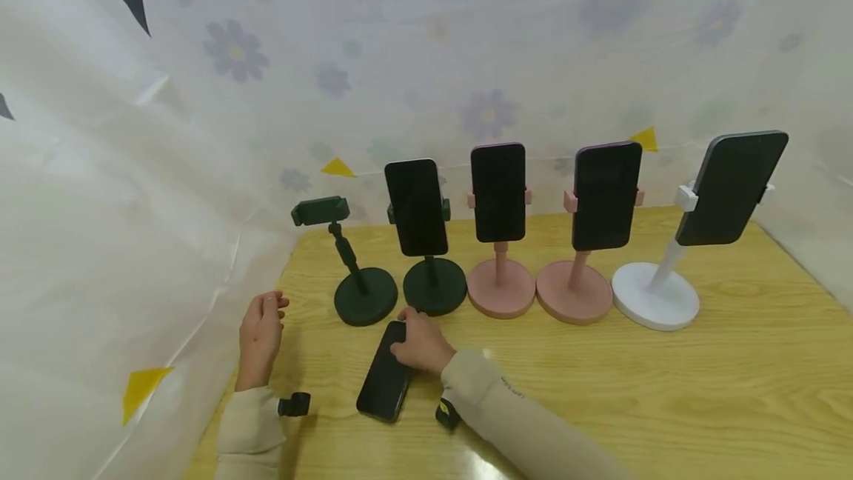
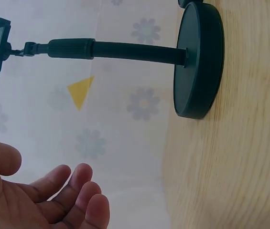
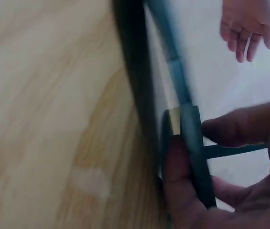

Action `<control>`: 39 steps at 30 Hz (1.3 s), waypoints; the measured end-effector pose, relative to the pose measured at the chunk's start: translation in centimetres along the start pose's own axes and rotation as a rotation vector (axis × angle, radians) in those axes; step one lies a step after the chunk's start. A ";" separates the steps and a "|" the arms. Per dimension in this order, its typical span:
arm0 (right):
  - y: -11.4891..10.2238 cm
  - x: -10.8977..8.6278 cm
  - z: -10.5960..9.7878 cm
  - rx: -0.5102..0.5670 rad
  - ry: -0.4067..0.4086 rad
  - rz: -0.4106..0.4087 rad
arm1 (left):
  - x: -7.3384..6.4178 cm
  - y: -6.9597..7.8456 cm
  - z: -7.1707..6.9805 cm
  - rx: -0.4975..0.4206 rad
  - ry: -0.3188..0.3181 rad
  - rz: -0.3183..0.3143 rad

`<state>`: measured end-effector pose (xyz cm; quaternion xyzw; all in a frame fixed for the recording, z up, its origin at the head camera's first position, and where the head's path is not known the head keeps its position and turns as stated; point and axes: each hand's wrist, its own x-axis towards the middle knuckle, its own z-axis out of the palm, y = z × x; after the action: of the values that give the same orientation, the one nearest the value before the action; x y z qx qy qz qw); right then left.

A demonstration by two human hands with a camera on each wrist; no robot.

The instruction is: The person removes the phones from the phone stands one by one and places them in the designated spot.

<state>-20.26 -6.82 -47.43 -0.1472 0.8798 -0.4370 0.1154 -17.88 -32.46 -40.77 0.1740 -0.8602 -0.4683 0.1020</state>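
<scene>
R hand [image 1: 424, 344] pinched blk smartphone [image 1: 384, 382] btwn thumb & fingers near its far end; it was low at wood-grain table [image 1: 733, 398], couldn't tell if touching, just in front of leftmost dk-green phone stand [image 1: 365, 301]. L hand [image 1: 261, 335] hung near that stand, fingers loosely bent, close together. Other four stands [image 1: 501, 293], to its R, each held a dk-screened phone [image 1: 498, 195].

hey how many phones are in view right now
5: held phone in the right hand; second phone on the right green stand; third phone on the left pink stand; fourth phone on the right pink stand; and fifth phone on the white stand.
</scene>
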 end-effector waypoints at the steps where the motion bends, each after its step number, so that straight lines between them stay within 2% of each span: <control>1: 0.1 0.1 -0.1 0.022 -0.047 -0.015 | 0.0 -0.1 0.0 0.003 -0.004 0.001; 3: 0.2 0.2 -0.2 0.061 -0.129 -0.038 | 0.0 -0.2 -0.1 0.010 -0.016 0.001; 6: 0.3 0.5 -0.4 0.064 -0.180 -0.090 | 0.0 -0.5 -0.3 0.029 -0.045 0.007; 9: 0.3 0.8 -0.5 0.027 -0.182 -0.114 | 0.0 -0.7 -0.5 0.041 -0.070 0.010; 13: 0.0 1.0 -0.3 0.007 -0.166 -0.094 | -0.1 -0.9 -0.7 0.060 -0.112 0.021; 16: 0.0 1.1 0.1 -0.015 -0.168 -0.100 | -0.1 -1.3 -0.6 0.106 -0.188 0.048; 19: 0.0 1.0 0.3 -0.043 -0.195 -0.153 | -0.1 -1.6 -0.5 0.138 -0.267 0.074; 21: 0.0 0.9 0.3 -0.094 -0.217 -0.194 | -0.2 -1.7 -0.3 0.136 -0.297 0.081; 25: -0.1 0.8 0.4 -0.141 -0.256 -0.217 | -0.3 -1.9 -0.5 0.138 -0.283 0.081; 29: 0.0 0.8 0.7 -0.159 -0.216 -0.235 | -0.2 -2.1 -0.7 0.142 -0.283 0.097; 32: -0.2 0.7 0.8 -0.179 -0.184 -0.265 | -0.1 -2.4 -0.6 0.142 -0.306 0.095; 39: -1.0 0.6 0.8 -0.238 -0.193 -0.292 | -0.3 -2.7 -0.4 0.145 -0.313 0.075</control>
<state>-20.42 -8.27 -47.14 -0.3269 0.8794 -0.3259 0.1165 -16.92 -34.02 -42.82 0.0739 -0.9029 -0.4225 -0.0284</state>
